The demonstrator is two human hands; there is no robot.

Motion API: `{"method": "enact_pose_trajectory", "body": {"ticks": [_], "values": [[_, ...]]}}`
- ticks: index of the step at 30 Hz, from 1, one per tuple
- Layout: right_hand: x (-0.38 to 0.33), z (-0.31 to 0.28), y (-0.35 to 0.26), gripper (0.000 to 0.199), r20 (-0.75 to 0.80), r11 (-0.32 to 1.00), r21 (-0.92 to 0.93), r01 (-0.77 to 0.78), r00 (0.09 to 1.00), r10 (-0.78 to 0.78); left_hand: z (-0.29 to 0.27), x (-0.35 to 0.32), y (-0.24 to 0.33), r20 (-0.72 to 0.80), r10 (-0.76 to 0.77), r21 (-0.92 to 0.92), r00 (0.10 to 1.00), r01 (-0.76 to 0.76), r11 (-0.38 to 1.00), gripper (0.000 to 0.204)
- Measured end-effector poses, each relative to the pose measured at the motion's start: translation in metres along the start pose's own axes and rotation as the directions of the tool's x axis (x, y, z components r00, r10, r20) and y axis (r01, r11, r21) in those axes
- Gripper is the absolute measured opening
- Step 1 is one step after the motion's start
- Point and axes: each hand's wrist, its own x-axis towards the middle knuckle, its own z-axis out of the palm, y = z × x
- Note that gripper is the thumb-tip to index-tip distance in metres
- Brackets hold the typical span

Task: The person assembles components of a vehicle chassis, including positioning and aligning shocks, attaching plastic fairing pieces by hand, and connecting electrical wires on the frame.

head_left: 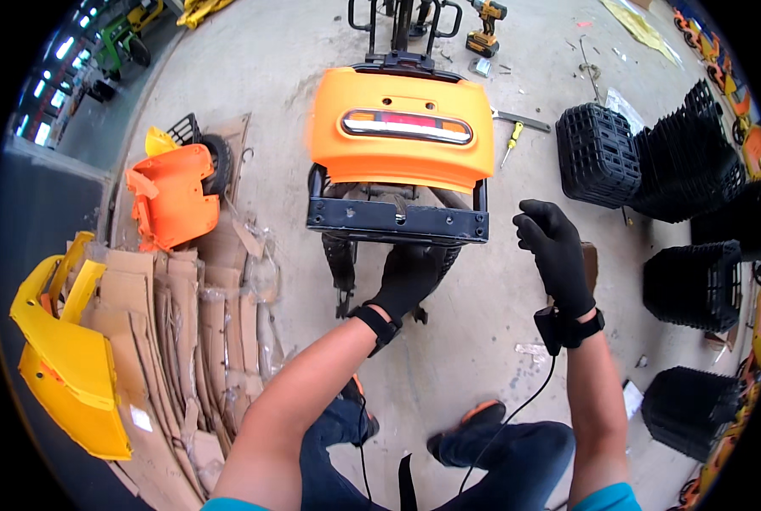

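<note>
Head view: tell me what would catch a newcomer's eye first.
The glossy orange plastic rear panel with its red tail-light strip dominates top centre, mounted above a dark metal frame. Just below, the black-gloved left hand reaches under that frame, while the black-gloved right hand hovers free to its right. Bright yellow plastic body panels lie on flattened cardboard at far left.

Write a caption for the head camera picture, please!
Gloved left hand reaches under an orange vehicle rear panel; right hand hovers.

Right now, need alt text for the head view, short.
A person's black-gloved left hand reaches under the dark metal frame of a small vehicle with an orange plastic rear panel, while the gloved right hand is raised beside it, loosely curled. Flattened cardboard sheets and stacked black plastic baskets flank them on concrete.
</note>
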Motion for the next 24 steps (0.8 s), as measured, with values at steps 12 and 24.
{"method": "enact_pose_trajectory", "body": {"ticks": [12,24], "values": [[-0.003,0.151,-0.124,0.039,-0.074,0.974,-0.220,-0.055,0.996,0.039,-0.139,-0.222,0.036,0.131,-0.381,-0.342,0.915,0.402,0.849,0.015],[-0.003,0.189,-0.087,0.024,-0.178,0.687,-0.726,0.039,0.953,-0.243,-0.319,-0.255,0.020,0.088,-0.638,-0.335,0.765,0.626,0.704,0.018]]}}
